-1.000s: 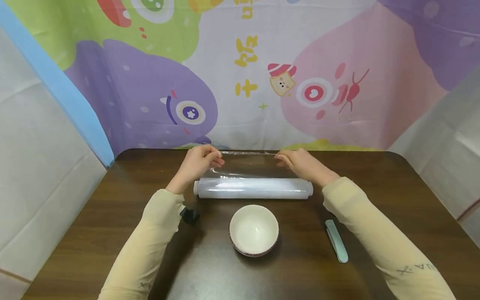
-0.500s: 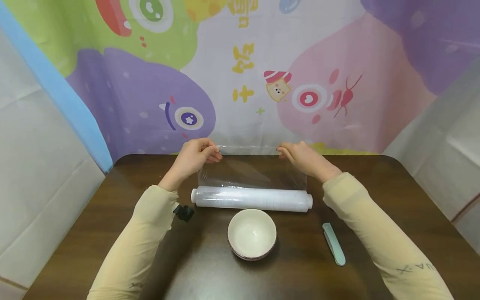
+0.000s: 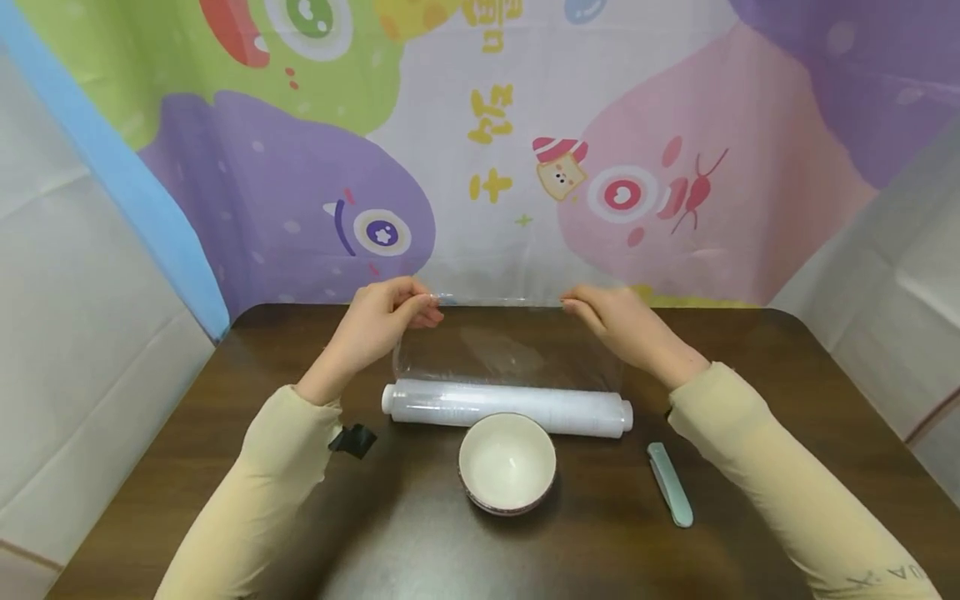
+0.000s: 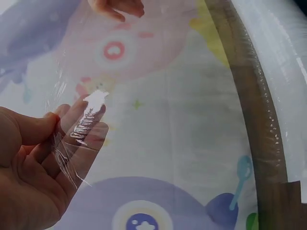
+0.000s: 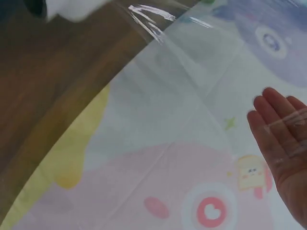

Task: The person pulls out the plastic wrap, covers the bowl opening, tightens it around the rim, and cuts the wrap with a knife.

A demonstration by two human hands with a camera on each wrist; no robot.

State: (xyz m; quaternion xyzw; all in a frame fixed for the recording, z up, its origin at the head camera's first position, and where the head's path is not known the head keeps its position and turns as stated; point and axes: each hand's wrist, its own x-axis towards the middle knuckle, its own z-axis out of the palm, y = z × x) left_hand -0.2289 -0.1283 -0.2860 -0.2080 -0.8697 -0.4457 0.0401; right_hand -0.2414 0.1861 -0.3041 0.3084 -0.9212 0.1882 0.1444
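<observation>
A roll of plastic wrap [image 3: 442,404] lies across the table, slightly slanted, and the bowl overlaps its near side in the head view. From it a clear sheet of film [image 3: 510,346] stretches up and away to both hands. My left hand [image 3: 378,321] pinches one corner of the film between thumb and fingers; in the left wrist view the film gathers in creases at the thumb [image 4: 36,127]. With thumb and forefinger, my right hand [image 3: 626,325] pinches the other corner. In the right wrist view its fingers [image 5: 273,120] show behind the film, the thumb out of sight.
A white-lined bowl [image 3: 507,462] stands close in front of the roll. To its right lies a pale green folded utility tool [image 3: 671,485] on the brown table [image 3: 600,533]. A cartoon-printed curtain [image 3: 495,242] hangs behind the table's far edge.
The roll has come closer to the bowl and turned a little, its right end nearer me. More film now spans between roll and hands, and the hands are slightly farther apart.
</observation>
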